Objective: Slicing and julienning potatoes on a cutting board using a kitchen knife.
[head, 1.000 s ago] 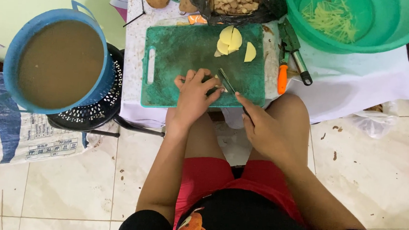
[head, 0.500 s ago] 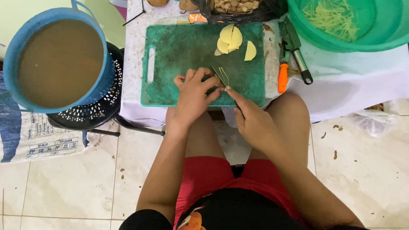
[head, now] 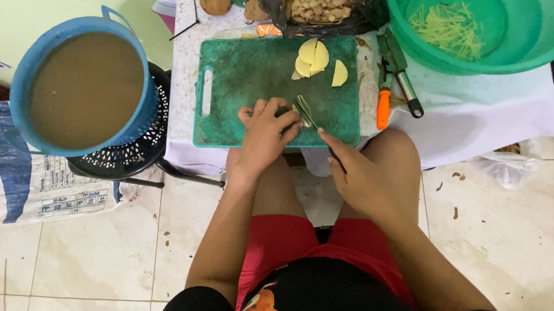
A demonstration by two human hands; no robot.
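The left hand (head: 262, 132) lies fingers-down on the near part of the scuffed green plastic cutting board (head: 242, 89), curled over a small pale piece that is mostly hidden beneath it. The right hand (head: 356, 173) is closed around the dark handle of a thin metal-bladed knife (head: 305, 111), whose blade slants up to the left fingertips. What sits under those fingers is too covered to tell clearly.

Further up the board, three pale yellow flat slices (head: 318, 60) lie together, smooth and half-round, well apart from the hands. Just right of the board, an orange-handled peeler (head: 383, 107) and a grey-handled metal tool (head: 400, 76) rest on the white cloth-covered table (head: 484, 114).

To the left, a blue plastic bucket of murky brown liquid (head: 85, 89) stands on a black perforated stool (head: 143, 147). At the far edge are a black plastic bag of brownish peelings (head: 318, 4) and a wide green plastic basin (head: 483, 33) holding thin yellow strips.
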